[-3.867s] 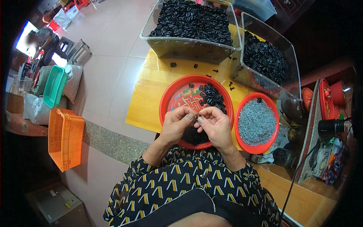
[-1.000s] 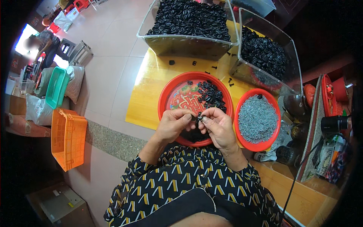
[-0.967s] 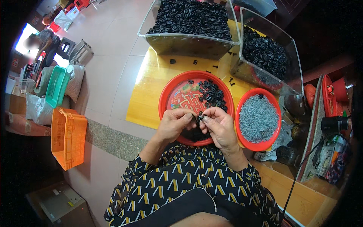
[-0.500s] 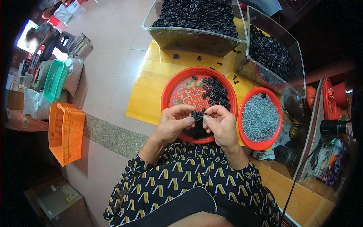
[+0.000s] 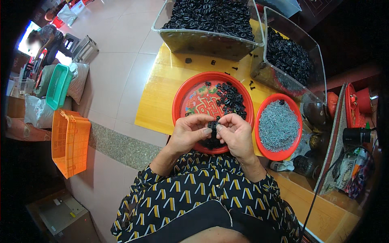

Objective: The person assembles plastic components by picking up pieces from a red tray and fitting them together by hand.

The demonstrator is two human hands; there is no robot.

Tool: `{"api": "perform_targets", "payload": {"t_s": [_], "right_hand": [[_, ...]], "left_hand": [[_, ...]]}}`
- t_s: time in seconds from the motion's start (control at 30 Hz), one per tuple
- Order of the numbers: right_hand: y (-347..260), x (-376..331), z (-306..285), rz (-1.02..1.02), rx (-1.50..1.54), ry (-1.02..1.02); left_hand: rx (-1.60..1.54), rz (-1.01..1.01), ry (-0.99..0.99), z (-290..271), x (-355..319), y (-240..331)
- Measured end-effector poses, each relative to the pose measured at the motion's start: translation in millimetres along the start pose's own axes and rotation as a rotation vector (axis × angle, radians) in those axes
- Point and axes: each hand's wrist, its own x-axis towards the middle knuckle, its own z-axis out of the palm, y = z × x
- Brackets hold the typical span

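Note:
Over the near side of a round red tray (image 5: 177, 97), my two hands almost meet. My left hand (image 5: 188, 131) pinches a small black plastic part (image 5: 212, 124) between thumb and forefinger. My right hand (image 5: 236, 133) is closed in a pinch against the same spot, and its fingertips hide whatever they hold. Many loose black plastic pieces (image 5: 231, 95) are heaped on the tray's right side, and more lie under my hands. To the right, an oval red tray (image 5: 259, 139) is filled with silvery screws (image 5: 279, 125).
Two clear plastic bins, a large one (image 5: 210, 42) and another at right (image 5: 293, 75), hold heaps of black parts on the yellow tabletop (image 5: 152, 107). A few black pieces lie loose there. Orange (image 5: 73, 143) and green (image 5: 59, 87) baskets stand left. A person (image 5: 48, 38) is far left.
My hands have drawn closer together, the right fingertips now up against the black part. The gap seen between the fingertips before has narrowed. The trays and bins stay put.

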Motion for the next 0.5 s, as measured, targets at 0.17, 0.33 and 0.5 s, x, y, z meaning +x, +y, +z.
{"api": "perform_targets", "payload": {"t_s": [0.17,0.33,0.5], "right_hand": [[1,0,0,-0.006,0.0,-0.005],[2,2,-3,0.0,0.064,-0.055],[5,5,-10,0.053,0.242,-0.15]], "left_hand": [[0.02,-0.006,-0.009,4,0,2],[0.009,-0.011,0.013,5,-1,1],[0.059,-0.016,0.004,1,-1,1]]}}
